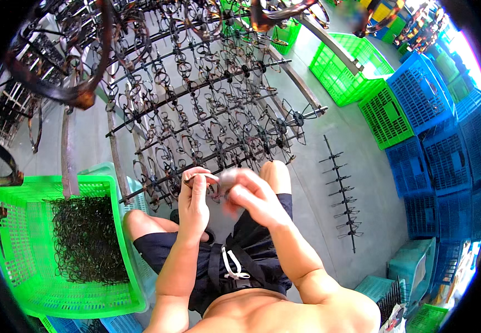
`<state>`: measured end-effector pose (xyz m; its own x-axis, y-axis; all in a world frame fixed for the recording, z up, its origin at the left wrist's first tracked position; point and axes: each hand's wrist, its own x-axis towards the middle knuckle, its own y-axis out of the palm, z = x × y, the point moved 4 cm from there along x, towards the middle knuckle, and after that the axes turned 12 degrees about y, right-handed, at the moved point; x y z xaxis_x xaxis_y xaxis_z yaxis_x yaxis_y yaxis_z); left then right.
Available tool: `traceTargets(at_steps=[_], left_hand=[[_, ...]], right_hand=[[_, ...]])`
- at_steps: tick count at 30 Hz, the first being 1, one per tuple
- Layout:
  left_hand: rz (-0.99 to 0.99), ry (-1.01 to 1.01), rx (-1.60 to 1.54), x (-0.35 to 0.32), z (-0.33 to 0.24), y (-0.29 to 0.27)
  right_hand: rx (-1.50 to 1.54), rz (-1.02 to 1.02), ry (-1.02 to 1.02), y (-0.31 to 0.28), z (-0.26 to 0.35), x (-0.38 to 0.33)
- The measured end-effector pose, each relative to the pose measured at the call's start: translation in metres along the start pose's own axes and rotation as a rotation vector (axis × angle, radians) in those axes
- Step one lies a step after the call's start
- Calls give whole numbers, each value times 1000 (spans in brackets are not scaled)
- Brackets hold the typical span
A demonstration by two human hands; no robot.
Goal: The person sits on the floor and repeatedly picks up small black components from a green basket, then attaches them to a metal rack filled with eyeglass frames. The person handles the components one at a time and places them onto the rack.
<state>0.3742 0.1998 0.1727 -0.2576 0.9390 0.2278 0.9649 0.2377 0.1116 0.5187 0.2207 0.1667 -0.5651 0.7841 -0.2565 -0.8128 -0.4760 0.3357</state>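
Note:
Both hands are close together above my lap. My left hand (195,191) is closed, with thumb and fingers pinching a thin dark-brown piece (190,180); most of it is hidden, so its kind does not show. Close beside it on the right, my right hand (251,194) is bent inward, its fingertips smeared by motion. Whether it grips anything cannot be made out. Just beyond the hands stands a rack (218,83) of dark rods, hung with many tortoiseshell and black eyeglass frames (196,147).
At left a green basket (24,244) holds a heap of thin black frames (88,238). One rod with clips (343,191) lies on the grey floor to the right. Green crates (343,69) and stacked blue crates (420,91) line the right side. Large eyeglass frames (82,91) hang near at upper left.

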Motion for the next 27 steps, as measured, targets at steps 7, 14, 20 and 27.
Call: traceTargets(at_steps=[7, 14, 20, 27], left_hand=[[-433, 120, 555, -9, -19, -167], [-246, -1012, 1480, -117, 97, -431], [-383, -1178, 1296, -220, 192, -509], [-662, -1193, 1329, -192, 139, -453]], right_hand=[[-61, -947, -432, -124, -4, 27], [-220, -895, -107, -136, 19, 56], [-300, -988, -92, -137, 17, 77], [-257, -1005, -227, -147, 11, 68]])
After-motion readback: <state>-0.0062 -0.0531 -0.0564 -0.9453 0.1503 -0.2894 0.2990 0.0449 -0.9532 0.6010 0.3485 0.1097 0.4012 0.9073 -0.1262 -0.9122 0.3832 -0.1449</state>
